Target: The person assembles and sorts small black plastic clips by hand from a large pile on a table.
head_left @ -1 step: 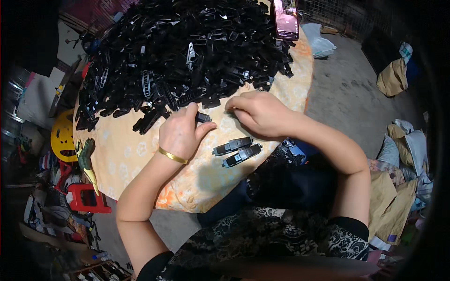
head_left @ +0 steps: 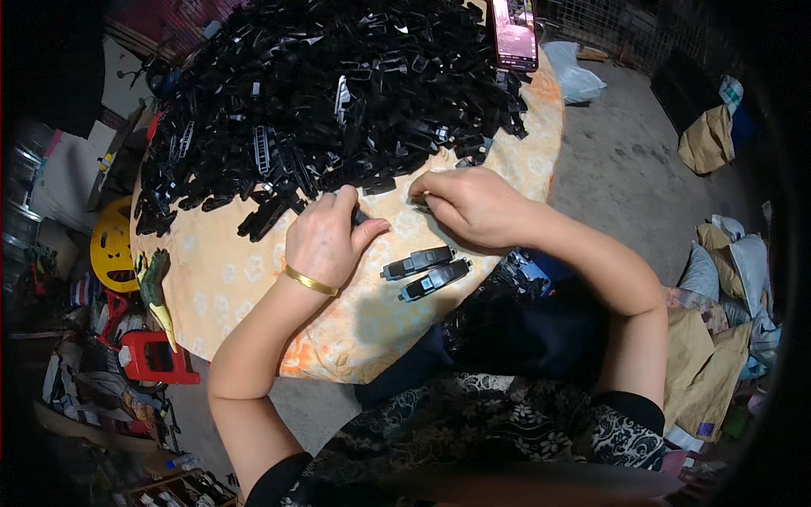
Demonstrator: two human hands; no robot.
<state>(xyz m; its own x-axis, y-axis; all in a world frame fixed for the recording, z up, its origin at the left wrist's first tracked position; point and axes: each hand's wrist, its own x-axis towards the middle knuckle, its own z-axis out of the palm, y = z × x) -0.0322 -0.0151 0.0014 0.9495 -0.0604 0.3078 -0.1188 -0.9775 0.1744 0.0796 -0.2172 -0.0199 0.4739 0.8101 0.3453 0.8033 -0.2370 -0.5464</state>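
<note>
"Doing what in the head view?"

"Holding a dark piece (head_left: 359, 218) in the curled left hand (head_left: 321, 241), over the table (head_left: 245, 296) just short of the pile (head_left: 338, 110); bending the right hand (head_left: 475, 207) inward at the fingers, not showing whether gripping anything."

"Risking what?"

"Perhaps losing the dark piece among its likes by slipping into the pile; perhaps nudging the black pair (head_left: 419, 262) off the near edge by dropping the right wrist too low."

"Hiding anything?"

"Covering most of the dark piece with the left fingers, tucking the right fingertips out of clear sight, blending the pile's shapes together, and cutting off pile and phone (head_left: 516, 34) at the top."
</note>
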